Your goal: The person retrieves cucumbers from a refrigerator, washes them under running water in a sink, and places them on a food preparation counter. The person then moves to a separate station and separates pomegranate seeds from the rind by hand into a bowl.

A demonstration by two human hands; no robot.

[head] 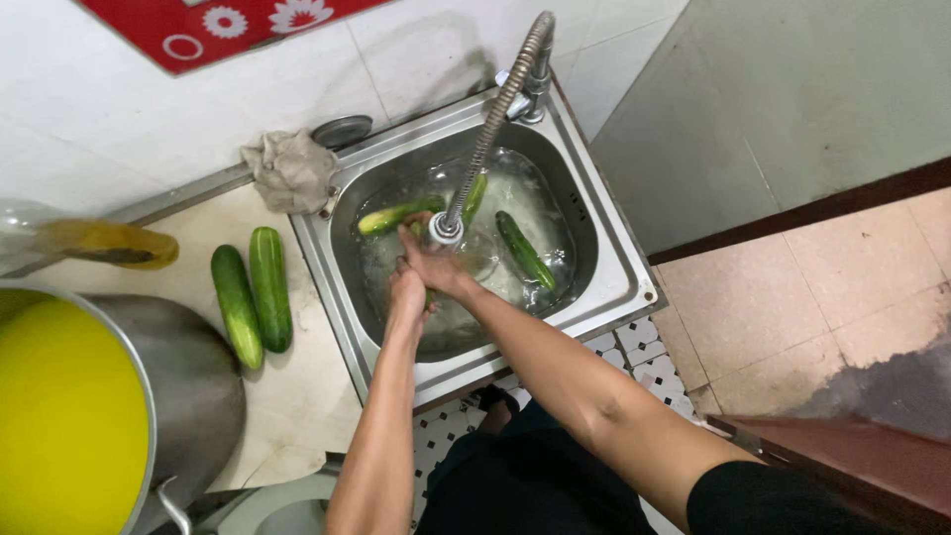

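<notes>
Altogether 6 cucumbers (269,287) (4 in sink (604,287)).

Cucumber (428,297) mostly hidden btwn hands (421,272).

A red sign (223,25) with white flower and ring shapes hangs on the wall, top left

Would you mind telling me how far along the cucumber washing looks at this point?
Done, apparently: two long green cucumbers lie on the beige counter beside the steel sink. In hand: the left hand and right hand hold one cucumber under the flexible metal tap. Left: three cucumbers float in the water.
</notes>
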